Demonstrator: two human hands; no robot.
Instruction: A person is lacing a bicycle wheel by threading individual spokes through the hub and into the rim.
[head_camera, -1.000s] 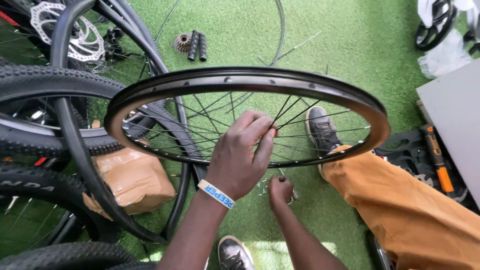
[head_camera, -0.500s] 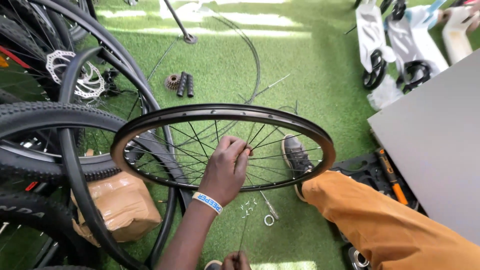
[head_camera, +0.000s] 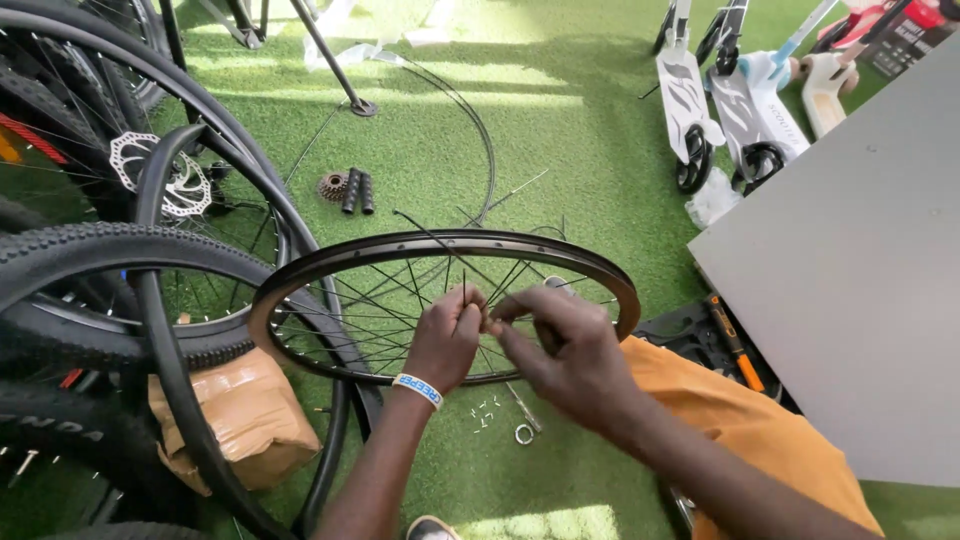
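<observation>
Over the green turf, the black wheel rim (head_camera: 300, 275) lay nearly flat in front of the seated person, its loose spokes (head_camera: 400, 300) crossing inside the hoop. The left hand (head_camera: 448, 340), a blue-and-white band at its wrist, pinched a spoke near the middle of the rim. The right hand (head_camera: 565, 350) met it there, fingertips closed on the same thin wire. Small nipples (head_camera: 484, 412) and a spoke wrench (head_camera: 524, 412) lay on the turf just below the rim, with a brown paper parcel (head_camera: 235, 420) to the left.

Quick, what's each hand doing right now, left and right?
Left hand: closed, pinching a thin spoke inside the bare wheel rim.
Right hand: fingers pinched at the same spot; what it grips cannot be told.
</observation>
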